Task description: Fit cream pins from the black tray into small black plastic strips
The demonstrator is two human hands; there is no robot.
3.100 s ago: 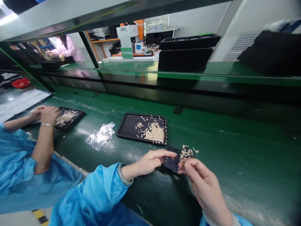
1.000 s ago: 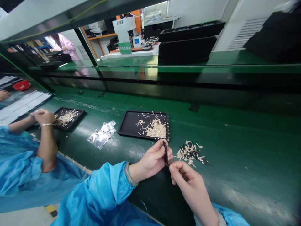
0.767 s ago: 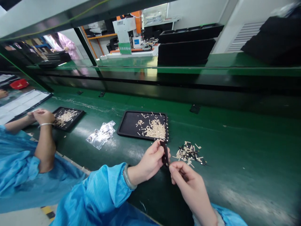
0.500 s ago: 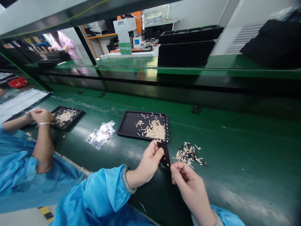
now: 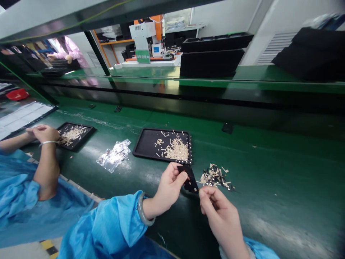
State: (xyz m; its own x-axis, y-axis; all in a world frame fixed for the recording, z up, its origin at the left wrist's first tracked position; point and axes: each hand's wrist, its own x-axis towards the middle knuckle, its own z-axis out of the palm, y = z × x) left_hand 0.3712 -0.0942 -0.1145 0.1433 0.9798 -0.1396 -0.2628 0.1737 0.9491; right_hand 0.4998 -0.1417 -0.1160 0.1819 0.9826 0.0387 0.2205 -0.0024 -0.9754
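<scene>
My left hand (image 5: 169, 185) pinches a small black plate (image 5: 190, 180) with tiny pale spots along its edge, holding it just above the green bench. My right hand (image 5: 217, 209) is curled beside the plate's lower corner, thumb and forefinger pinched together; what they hold is too small to make out. A loose heap of small pale and dark strips (image 5: 215, 176) lies on the bench just right of the plate. Behind my hands lies a black tray (image 5: 145, 144) with a pile of pale strips (image 5: 176, 150) in it.
A crumpled clear plastic bag (image 5: 114, 155) lies left of the tray. At far left a co-worker's hands (image 5: 43, 133) rest by a second black tray (image 5: 77, 133) of strips. Dark stacked trays (image 5: 212, 57) stand on the raised shelf behind. Another person in pink works far back.
My left hand has turned the black plate from edge-on to nearly flat. My right hand has drawn slightly down and right, away from the plate.
</scene>
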